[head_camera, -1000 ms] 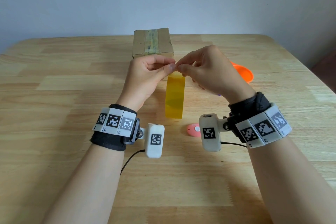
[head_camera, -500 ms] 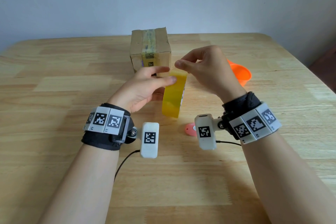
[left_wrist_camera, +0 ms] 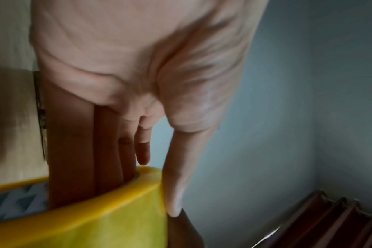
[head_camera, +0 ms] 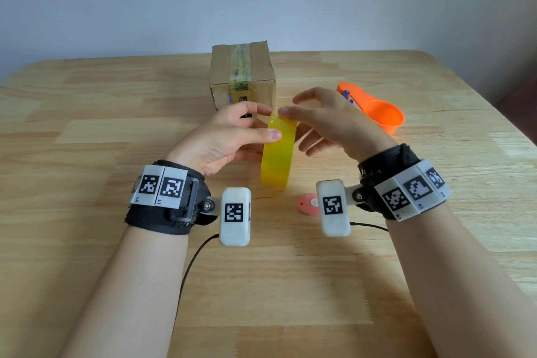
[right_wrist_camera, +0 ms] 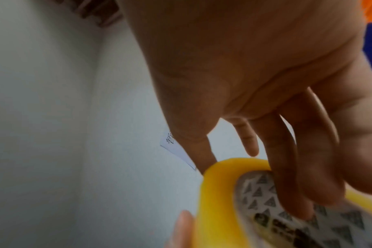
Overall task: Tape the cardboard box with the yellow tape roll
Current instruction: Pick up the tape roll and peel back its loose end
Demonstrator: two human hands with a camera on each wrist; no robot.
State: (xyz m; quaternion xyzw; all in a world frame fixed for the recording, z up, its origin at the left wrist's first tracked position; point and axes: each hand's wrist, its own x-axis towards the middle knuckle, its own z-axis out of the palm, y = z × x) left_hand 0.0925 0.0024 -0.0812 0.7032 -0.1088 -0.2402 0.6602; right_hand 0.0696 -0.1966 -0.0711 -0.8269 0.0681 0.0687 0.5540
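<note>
Yellow tape roll [head_camera: 277, 151] is standing on edge at centre frame, held above the wooden table [head_camera: 87, 241], just in front of the cardboard box [head_camera: 242, 75]. Left hand [head_camera: 223, 139] is gripping it, thumb on the outer face and fingers tucked into the core. Right hand [head_camera: 328, 122] is hovering at the top rim, thumb touching, fingers loosely spread beside the core; whether it is pinching a tape end, I cannot tell. Risk from here, as I judge it: the free end sticking back onto the roll, or the roll twisting in that one-handed grip.
</note>
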